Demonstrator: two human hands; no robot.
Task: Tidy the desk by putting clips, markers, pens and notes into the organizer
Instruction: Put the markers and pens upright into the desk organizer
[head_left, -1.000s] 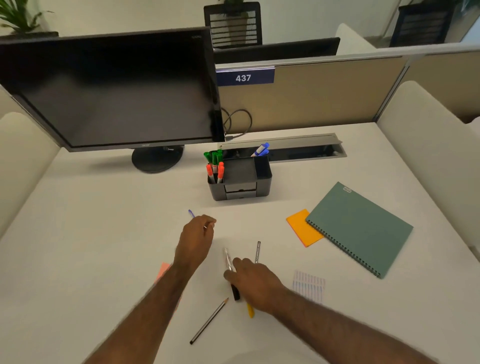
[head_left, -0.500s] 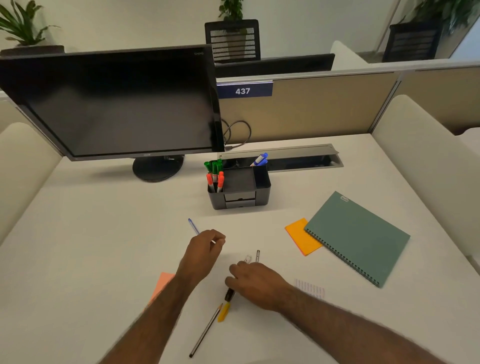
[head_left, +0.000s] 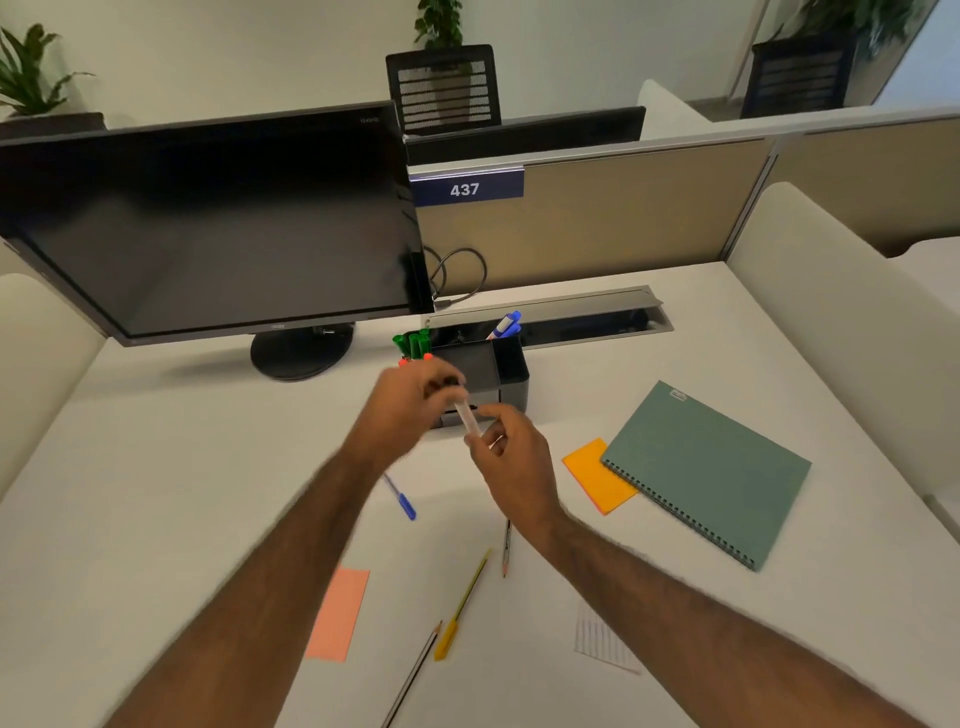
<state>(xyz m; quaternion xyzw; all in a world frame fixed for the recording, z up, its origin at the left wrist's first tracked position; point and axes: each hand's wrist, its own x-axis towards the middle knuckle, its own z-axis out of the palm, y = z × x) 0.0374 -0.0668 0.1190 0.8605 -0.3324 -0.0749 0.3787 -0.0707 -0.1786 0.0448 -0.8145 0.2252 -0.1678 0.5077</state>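
Both hands meet just before the black organizer at twelve o'clock: right hand grip clamped on a clear pen, left hand blurred, its grip unreadable.

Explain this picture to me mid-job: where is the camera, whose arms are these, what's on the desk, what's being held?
The one view comes from a camera on the person's head, looking down at two bare arms. The right hand pinches a clear slim pen; the blurred left hand is beside it. Both hover before the black desk organizer. On the white desk lie a blue pen, yellow pen, two pencils, an orange sticky note, pink note and green spiral notebook.
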